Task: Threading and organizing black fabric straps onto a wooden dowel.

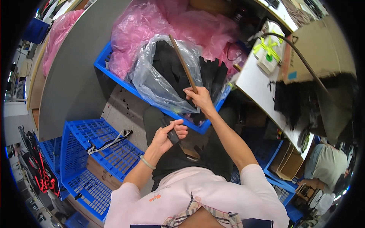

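Observation:
My right hand (pixel 200 99) is closed round the lower end of a long brown wooden stick (pixel 181 62), which slants up and away over a clear plastic bag (pixel 140 78). Black fabric-like strips (pixel 164 60) fill that bag, and more black strips (pixel 213 74) lie to its right. The bag rests in a blue crate (pixel 152 103) in front of my knees. Nearer my body, my left hand (pixel 162 140) has its fingers curled on a flat black strip (pixel 173 136). Below it, between my thighs, shows a brown flat-ended piece (pixel 191 153), partly hidden.
Pink plastic bags (pixel 140 22) are heaped at the crate's far side. A grey panel (pixel 72 72) rises on the left, above blue baskets (pixel 102 140). On the right stand a white table (pixel 254 78) and a cardboard box (pixel 319 49). Another person (pixel 330 163) is at the far right.

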